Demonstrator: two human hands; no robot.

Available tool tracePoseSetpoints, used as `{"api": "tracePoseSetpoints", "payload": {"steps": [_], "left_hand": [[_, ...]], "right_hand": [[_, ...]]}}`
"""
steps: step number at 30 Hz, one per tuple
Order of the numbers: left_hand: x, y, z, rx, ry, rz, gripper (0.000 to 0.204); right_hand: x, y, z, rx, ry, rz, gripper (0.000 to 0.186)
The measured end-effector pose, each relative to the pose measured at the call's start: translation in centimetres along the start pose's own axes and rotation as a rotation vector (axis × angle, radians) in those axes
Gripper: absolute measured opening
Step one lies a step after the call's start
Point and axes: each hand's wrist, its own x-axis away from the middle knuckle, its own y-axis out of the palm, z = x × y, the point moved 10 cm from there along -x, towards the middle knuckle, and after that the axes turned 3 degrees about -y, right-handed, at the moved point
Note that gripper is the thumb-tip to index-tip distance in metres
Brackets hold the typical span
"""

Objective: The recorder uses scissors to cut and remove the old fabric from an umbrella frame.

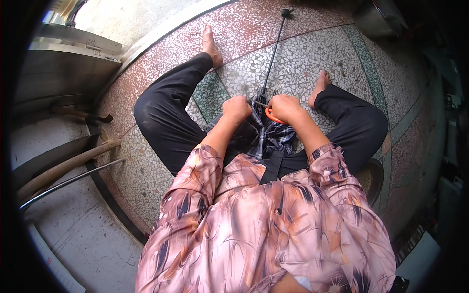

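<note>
Between my legs lies an umbrella with a dark checked canopy, its thin black shaft pointing away from me over the floor. My right hand is closed on orange-handled scissors, with the blades pointing left toward my other hand. Just left of the shaft, my left hand is closed in a pinch by the canopy and ribs. What it pinches is hidden by the fingers; I cannot make it out. The black knob end of the shaft rests farthest from me.
At the left are a wooden pole, a metal rod and a curved dark tool handle near a metal cabinet. A metal pot stands at the far right. My bare feet flank the shaft on the speckled stone floor.
</note>
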Motion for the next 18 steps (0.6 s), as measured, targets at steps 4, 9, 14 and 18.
{"api": "tracePoseSetpoints", "payload": {"steps": [4,9,14,18], "left_hand": [[-0.1,0.1,0.2,-0.015,0.008,-0.011,0.025],[0.0,0.1,0.6,-0.042,0.023,-0.026,0.025],[0.1,0.0,0.7,-0.058,0.023,-0.031,0.025],[0.3,0.1,0.8,-0.047,0.037,-0.025,0.024]], "right_hand": [[-0.8,0.8,0.9,0.048,0.015,0.032,0.022],[-0.7,0.5,0.7,0.039,0.017,0.033,0.022],[-1.0,0.8,1.0,0.053,0.022,0.029,0.022],[-1.0,1.3,1.1,0.085,0.026,0.033,0.022]]}}
